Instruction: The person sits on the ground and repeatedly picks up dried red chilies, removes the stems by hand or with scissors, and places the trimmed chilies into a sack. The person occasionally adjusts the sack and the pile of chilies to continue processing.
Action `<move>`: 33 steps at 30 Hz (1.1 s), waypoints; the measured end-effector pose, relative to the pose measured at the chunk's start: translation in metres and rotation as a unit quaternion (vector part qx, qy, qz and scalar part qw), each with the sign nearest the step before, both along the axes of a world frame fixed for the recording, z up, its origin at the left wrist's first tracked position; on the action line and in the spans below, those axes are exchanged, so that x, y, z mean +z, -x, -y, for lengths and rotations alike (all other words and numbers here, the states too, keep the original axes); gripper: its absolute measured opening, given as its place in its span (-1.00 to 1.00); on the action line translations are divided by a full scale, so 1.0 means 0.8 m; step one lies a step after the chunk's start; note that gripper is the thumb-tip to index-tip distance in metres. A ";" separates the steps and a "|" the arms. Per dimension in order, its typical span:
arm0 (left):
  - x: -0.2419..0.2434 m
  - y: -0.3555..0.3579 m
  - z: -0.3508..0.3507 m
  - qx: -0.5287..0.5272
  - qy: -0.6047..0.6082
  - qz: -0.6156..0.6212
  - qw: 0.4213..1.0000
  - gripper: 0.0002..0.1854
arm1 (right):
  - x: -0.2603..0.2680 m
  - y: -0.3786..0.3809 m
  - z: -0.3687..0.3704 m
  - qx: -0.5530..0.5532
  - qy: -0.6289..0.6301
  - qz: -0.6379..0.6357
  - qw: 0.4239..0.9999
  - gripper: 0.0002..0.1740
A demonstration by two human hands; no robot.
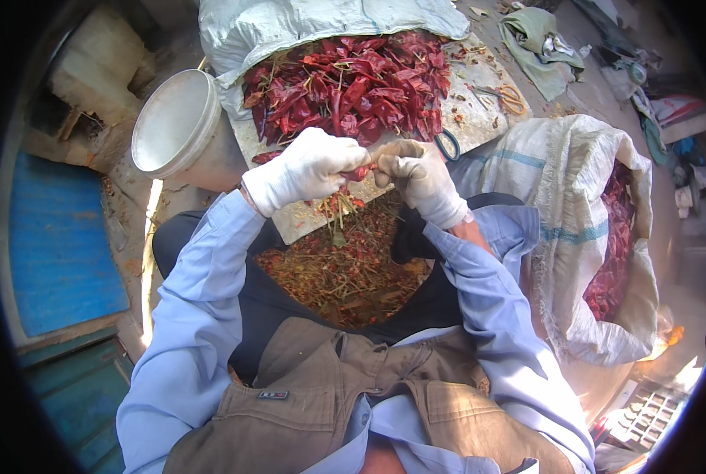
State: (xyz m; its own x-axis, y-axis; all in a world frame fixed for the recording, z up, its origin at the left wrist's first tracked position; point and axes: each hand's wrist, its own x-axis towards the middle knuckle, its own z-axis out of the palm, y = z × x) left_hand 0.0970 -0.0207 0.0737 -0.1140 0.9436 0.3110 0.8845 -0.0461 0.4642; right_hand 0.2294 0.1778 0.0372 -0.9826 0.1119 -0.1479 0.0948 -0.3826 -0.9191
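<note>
My left hand (311, 169), in a white knit glove, grips a dried red chili pepper (357, 173) above the near edge of a pale board (305, 219). My right hand (415, 178), in a soiled white glove, meets it with fingers curled at the pepper's other end. Most of that pepper is hidden by the gloves. Just beyond both hands lies a heap of dried red chilies (353, 89), spilling from the mouth of a white woven sack (305, 23). Stems, seeds and red scraps (341, 272) cover the ground between my legs.
A whitish plastic bucket (210, 136) leans at the left. Orange-handled scissors (511, 99) and a dark teal handle loop (446, 145) lie on the board's right side. At my right stands an open woven sack (572, 231) containing chilies (610, 255). Cloth (542, 53) lies farther back.
</note>
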 end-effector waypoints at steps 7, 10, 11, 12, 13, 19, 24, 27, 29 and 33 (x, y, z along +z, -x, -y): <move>-0.015 -0.012 -0.004 -0.083 0.087 -0.072 0.990 -0.73 | -0.009 -0.038 0.018 -0.007 -0.126 0.146 0.981 -0.81; -0.023 -0.011 -0.006 -0.084 0.115 -0.051 0.988 -0.74 | -0.013 -0.048 0.025 -0.013 -0.144 0.117 0.983 -0.77; -0.025 -0.010 -0.004 -0.086 0.098 -0.014 0.991 -0.75 | -0.014 -0.051 0.027 -0.020 -0.143 0.114 0.983 -0.77; -0.027 -0.008 -0.001 -0.084 0.080 0.021 0.993 -0.76 | -0.014 -0.055 0.026 -0.021 -0.133 0.106 0.985 -0.77; -0.028 -0.005 0.003 -0.082 0.062 0.055 0.993 -0.76 | -0.013 -0.058 0.026 -0.031 -0.115 0.110 0.987 -0.77; -0.016 0.053 0.045 0.133 0.102 0.256 0.952 -0.69 | -0.020 -0.069 0.005 -0.101 -0.112 0.149 0.977 -0.80; -0.015 0.041 0.032 0.140 0.107 0.126 0.976 -0.75 | -0.052 -0.038 -0.028 -0.182 -0.615 0.014 0.767 -0.63; -0.014 0.033 0.023 0.132 0.101 0.063 0.984 -0.70 | -0.076 -0.019 -0.041 -0.142 -0.702 0.124 0.687 -0.65; -0.014 0.033 0.018 0.136 0.143 0.047 0.979 -0.65 | -0.088 -0.014 -0.042 -0.117 -0.713 0.141 0.677 -0.65; -0.022 0.028 0.016 0.137 0.169 0.012 0.976 -0.64 | -0.097 -0.011 -0.032 -0.080 -0.722 0.154 0.670 -0.63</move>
State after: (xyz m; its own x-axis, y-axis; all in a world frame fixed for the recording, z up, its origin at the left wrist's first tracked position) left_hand 0.0747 -0.0333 0.0564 -0.3809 0.9244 -0.0198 0.8301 0.3513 0.4330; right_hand 0.2380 0.2031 -0.0402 -0.8889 0.4568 0.0345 0.4289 0.8563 -0.2875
